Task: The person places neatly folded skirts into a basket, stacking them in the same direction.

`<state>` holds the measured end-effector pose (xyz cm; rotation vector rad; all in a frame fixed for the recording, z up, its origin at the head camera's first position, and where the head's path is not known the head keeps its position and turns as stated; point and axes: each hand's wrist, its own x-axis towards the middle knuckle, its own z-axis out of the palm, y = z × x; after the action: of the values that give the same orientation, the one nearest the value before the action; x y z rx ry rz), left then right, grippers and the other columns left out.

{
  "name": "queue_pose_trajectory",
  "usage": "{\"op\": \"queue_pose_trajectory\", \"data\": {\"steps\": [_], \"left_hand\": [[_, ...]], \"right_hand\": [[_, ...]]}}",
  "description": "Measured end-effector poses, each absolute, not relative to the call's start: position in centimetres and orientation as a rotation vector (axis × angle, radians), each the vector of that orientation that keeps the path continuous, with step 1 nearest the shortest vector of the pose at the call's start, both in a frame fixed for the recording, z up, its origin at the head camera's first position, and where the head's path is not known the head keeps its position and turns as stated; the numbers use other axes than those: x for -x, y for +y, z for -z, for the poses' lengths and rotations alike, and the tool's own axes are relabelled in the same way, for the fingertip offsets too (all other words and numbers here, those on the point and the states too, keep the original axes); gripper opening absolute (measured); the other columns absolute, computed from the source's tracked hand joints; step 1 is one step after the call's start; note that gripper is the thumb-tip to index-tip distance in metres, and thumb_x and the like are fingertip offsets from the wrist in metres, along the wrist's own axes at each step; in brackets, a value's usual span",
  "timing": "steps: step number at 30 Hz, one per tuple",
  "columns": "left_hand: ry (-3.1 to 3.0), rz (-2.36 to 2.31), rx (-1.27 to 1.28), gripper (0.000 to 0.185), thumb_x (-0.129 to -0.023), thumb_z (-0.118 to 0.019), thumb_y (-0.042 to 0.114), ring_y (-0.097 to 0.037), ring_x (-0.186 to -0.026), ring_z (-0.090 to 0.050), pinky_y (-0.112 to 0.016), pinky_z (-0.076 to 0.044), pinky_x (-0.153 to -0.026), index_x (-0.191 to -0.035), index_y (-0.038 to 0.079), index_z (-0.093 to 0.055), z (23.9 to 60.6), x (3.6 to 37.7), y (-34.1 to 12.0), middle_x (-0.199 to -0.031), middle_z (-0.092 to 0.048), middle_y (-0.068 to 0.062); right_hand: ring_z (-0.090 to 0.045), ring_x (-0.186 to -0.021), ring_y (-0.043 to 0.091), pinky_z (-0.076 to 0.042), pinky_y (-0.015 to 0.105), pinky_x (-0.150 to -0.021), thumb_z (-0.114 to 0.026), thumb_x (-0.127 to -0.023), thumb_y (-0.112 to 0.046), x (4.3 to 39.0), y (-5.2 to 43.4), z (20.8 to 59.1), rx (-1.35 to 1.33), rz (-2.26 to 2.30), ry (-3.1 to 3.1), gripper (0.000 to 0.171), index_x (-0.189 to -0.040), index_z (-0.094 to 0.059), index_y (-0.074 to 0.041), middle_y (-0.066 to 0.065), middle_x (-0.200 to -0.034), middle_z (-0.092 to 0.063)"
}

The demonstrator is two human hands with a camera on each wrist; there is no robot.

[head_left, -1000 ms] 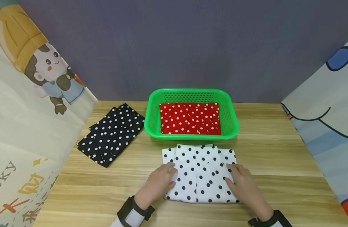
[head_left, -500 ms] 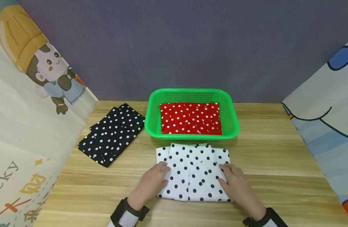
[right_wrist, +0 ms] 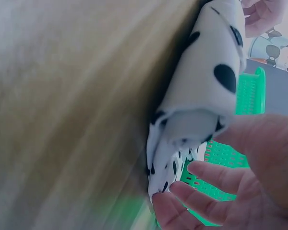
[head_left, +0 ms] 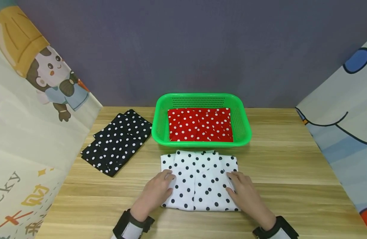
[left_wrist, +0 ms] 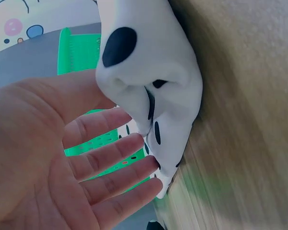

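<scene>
Head view: folded white cloth with black dots (head_left: 199,181) lies flat on the wooden table (head_left: 291,166), just in front of the green basket (head_left: 201,143), not in it. Left hand (head_left: 155,192) sits at the cloth's left edge, right hand (head_left: 245,194) at its right edge, fingers of both fairly straight and laid on or against the fabric; no clear pinch visible from here. Red dotted cloth (head_left: 200,124) already folded and lying inside the basket. Black dotted cloth (head_left: 117,141) folded on the table to the basket's left, well apart from both hands. Left wrist view: left hand (left_wrist: 62,163) open-palmed, fingers (left_wrist: 120,175) straight, tips meeting the folded edge of the white cloth (left_wrist: 149,72); nothing grasped. Basket mesh (left_wrist: 81,52) shows behind. Right wrist view: same on the other side, right hand (right_wrist: 230,191) relaxed and extended, fingertips (right_wrist: 168,203) at the cloth's (right_wrist: 206,81) layered edge, no grasp. Judgement: 1 of 3 cloths is binned; the white one looks fully folded and squared up but still on the table; the black one is untouched, so about 2 placements look left.
</scene>
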<state>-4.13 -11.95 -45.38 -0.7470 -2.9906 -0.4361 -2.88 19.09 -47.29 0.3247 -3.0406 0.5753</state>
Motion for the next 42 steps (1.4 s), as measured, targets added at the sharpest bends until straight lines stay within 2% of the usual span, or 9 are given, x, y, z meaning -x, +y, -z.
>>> {"op": "queue_pose_trajectory", "data": {"steps": [10,16,24,32,37,42], "left_hand": [[-3.037,0.351,0.553,0.046,-0.076,-0.074,0.028,-0.024,-0.090,-0.057,-0.033,-0.052,-0.073,-0.112,0.003,-0.061,45.3,5.2,-12.1,-0.109,-0.058,-0.013],[-3.072,0.371,0.423,0.048,-0.076,-0.073,0.032,-0.023,-0.079,-0.055,-0.032,-0.051,-0.060,-0.110,0.000,-0.060,45.2,5.8,-11.8,-0.102,-0.058,-0.017],[-3.160,0.417,0.216,0.057,-0.072,-0.076,0.037,-0.024,-0.074,-0.054,-0.034,-0.049,-0.058,-0.105,-0.007,-0.059,45.1,6.4,-11.4,-0.093,-0.054,-0.017],[-3.223,0.599,0.030,0.063,-0.069,-0.078,0.030,-0.022,-0.069,-0.053,-0.033,-0.050,-0.059,-0.111,-0.011,-0.056,45.2,6.7,-10.8,-0.099,-0.052,-0.022],[-3.204,0.665,-0.017,0.061,-0.068,-0.079,0.024,-0.023,-0.070,-0.055,-0.034,-0.052,-0.060,-0.112,-0.012,-0.055,45.4,6.8,-10.4,-0.105,-0.050,-0.026],[-3.189,0.699,-0.039,0.060,-0.068,-0.078,0.020,-0.024,-0.069,-0.056,-0.032,-0.052,-0.060,-0.113,-0.011,-0.054,45.6,6.8,-10.2,-0.104,-0.051,-0.025]], "right_hand": [[-0.053,-0.104,0.041,-0.047,0.051,-0.084,-0.069,-0.080,-0.020,4.5,19.9,46.3,-0.308,-0.586,-3.031,0.054,-0.124,-0.051,0.006,0.027,-0.118,-0.052],[-0.052,-0.103,0.045,-0.047,0.053,-0.081,-0.066,-0.082,-0.025,5.5,19.8,46.1,-0.211,-0.545,-3.130,0.059,-0.125,-0.047,0.011,0.031,-0.119,-0.049],[-0.052,-0.101,0.046,-0.048,0.053,-0.081,-0.064,-0.083,-0.030,5.9,19.6,45.7,-0.108,-0.538,-3.247,0.065,-0.126,-0.043,0.015,0.033,-0.119,-0.047],[-0.057,-0.087,0.037,-0.054,0.044,-0.068,-0.062,-0.084,-0.033,6.0,19.6,45.4,0.003,-0.659,-3.349,0.071,-0.130,-0.037,0.016,0.034,-0.115,-0.043],[-0.055,-0.088,0.037,-0.054,0.045,-0.069,-0.061,-0.084,-0.032,6.0,19.5,45.6,0.045,-0.723,-3.358,0.073,-0.132,-0.034,0.016,0.035,-0.120,-0.039],[-0.054,-0.093,0.039,-0.053,0.045,-0.072,-0.062,-0.084,-0.029,6.1,19.2,45.8,0.091,-0.769,-3.357,0.075,-0.135,-0.028,0.015,0.036,-0.125,-0.035]]}}
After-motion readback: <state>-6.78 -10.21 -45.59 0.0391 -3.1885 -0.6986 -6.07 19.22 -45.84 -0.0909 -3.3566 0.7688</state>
